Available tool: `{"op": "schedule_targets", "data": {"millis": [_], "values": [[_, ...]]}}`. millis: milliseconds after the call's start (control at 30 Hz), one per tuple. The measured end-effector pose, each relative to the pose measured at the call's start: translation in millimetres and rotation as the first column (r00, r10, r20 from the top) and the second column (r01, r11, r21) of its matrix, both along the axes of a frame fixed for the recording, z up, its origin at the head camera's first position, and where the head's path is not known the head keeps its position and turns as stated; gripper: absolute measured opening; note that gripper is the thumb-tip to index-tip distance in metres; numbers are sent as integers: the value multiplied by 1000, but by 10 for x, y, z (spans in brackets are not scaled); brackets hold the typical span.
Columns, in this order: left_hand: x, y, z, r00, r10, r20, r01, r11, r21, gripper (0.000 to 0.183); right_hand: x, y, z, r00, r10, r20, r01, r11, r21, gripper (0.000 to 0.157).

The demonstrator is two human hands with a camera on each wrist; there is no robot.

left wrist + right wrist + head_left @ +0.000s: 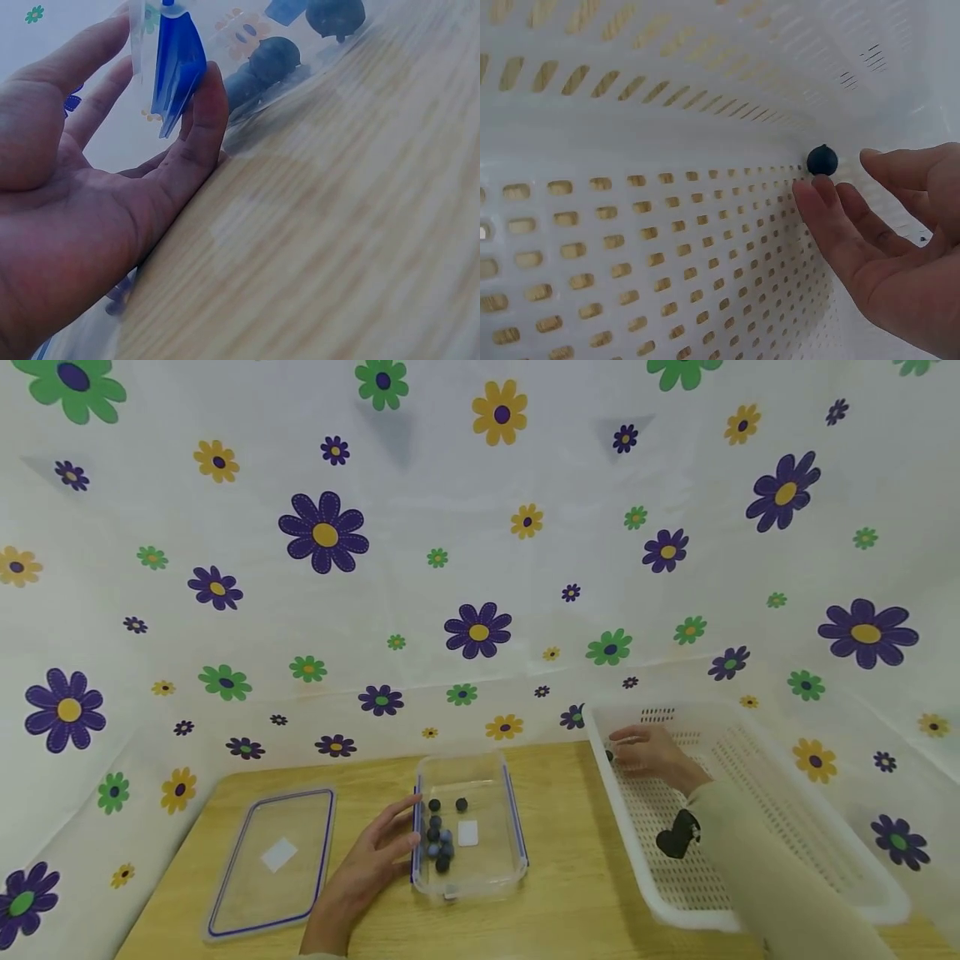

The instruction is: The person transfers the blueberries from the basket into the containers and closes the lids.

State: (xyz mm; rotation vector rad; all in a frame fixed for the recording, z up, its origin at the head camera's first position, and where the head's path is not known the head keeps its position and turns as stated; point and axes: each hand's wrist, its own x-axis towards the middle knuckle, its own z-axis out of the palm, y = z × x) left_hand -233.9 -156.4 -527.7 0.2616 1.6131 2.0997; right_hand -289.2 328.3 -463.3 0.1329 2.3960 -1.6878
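Against the left side of a clear plastic box (pixel 491 868) rests my left hand (pixel 367 864), fingers spread by its rim. The left wrist view shows a fingertip of that hand touching the box's blue-edged clasp flap (pixel 178 71). Several blueberries (pixel 435 822) lie inside the box, mostly along its left side. My right hand (pixel 652 753) reaches into a white perforated basket (pixel 626 831), near its far left corner. There, one dark blueberry (pixel 822 160) sits by the basket wall, just beyond the fingertips. The right thumb and fingers (pixel 825 217) stand apart with nothing between them.
A clear lid (pixel 247 893) with a blue seal lies on the wooden table (pixel 570 877), left of the box. A white label (pixel 468 833) shows in the box. Flower-printed white cloth (pixel 420 585) closes off the back and sides.
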Motion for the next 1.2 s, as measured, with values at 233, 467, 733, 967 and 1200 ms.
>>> {"op": "schedule_targets", "data": {"millis": [233, 467, 733, 967, 1200], "values": [[20, -26, -14, 1000, 2, 17, -2, 1000, 7, 62, -9, -82, -61, 998, 37, 53, -37, 999, -11, 45], [24, -27, 12, 1000, 7, -3, -7, 1000, 8, 61, -12, -133, -41, 997, 78, 4, -78, 994, 76, 41], [34, -5, 27, 1000, 5, 8, -5, 1000, 10, 62, -6, -83, -79, 998, 57, -36, -55, 996, 67, 36], [26, 23, 11, 1000, -10, -7, 11, 1000, 24, 61, 66, -20, 67, 997, 41, -65, -39, 999, 24, 37], [12, -11, -10, 1000, 10, 10, -10, 1000, 17, 60, 127, -7, 261, 988, 112, -106, -115, 993, -27, 41]]}}
